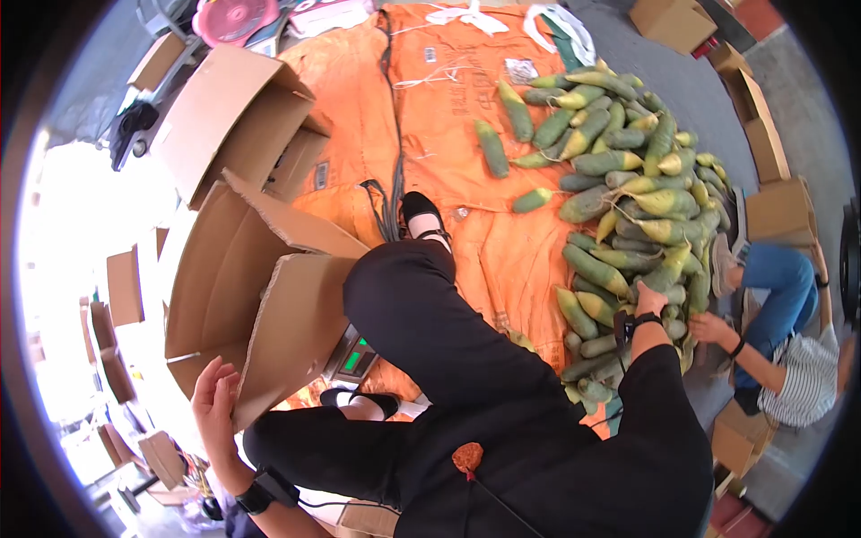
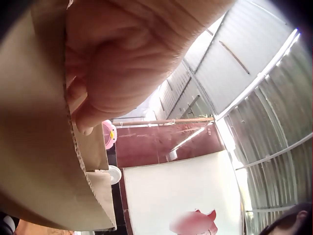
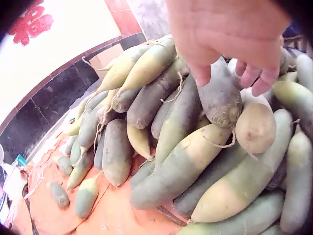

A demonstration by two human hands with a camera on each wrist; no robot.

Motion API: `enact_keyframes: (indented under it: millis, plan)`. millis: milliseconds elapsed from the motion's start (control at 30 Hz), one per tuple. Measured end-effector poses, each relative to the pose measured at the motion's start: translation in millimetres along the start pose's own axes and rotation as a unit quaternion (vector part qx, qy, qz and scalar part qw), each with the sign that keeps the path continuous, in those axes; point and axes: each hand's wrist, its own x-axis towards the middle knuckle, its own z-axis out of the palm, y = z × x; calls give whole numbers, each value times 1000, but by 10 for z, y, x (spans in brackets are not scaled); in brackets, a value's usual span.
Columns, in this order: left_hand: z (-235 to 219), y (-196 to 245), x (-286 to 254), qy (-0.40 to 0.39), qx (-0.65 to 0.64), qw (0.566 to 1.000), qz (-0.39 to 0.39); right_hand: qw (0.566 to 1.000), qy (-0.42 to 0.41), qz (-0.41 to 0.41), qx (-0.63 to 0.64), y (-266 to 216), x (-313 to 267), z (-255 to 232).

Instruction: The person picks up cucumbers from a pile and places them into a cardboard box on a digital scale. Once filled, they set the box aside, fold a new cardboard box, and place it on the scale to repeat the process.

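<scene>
A heap of green radishes (image 1: 664,206) with pale yellow-green tips lies to the right. My right hand (image 1: 652,300) is on the near side of the heap. In the right wrist view, its thumb and fingers grip either side of a dark green radish (image 3: 220,95). Beside my left leg stands an open cardboard box (image 1: 211,278) with its flaps up. My left hand (image 1: 215,399) is at the edge of the near flap (image 1: 300,323), fingers loosely bent. The flap's edge (image 2: 76,142) hides part of those fingers in the left wrist view.
An orange sheet (image 1: 475,179) lies under the heap. A scale with a green display (image 1: 352,360) is partly beneath the box. Another open carton (image 1: 233,117) stands beyond. At right, a person in a striped shirt (image 1: 803,381) reaches toward the heap.
</scene>
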Motion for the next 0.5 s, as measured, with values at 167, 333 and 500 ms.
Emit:
enact_keyframes:
  millis: [167, 333, 500]
  plan:
    - [61, 135, -27, 21, 25, 999, 7, 997, 6, 56, 54, -167, 5, 68]
    - [80, 106, 9, 30, 18, 999, 27, 974, -165, 57, 147, -55, 135, 1]
    - [110, 160, -32, 51, 22, 998, 28, 866, -355, 125, 329, 137, 209, 292]
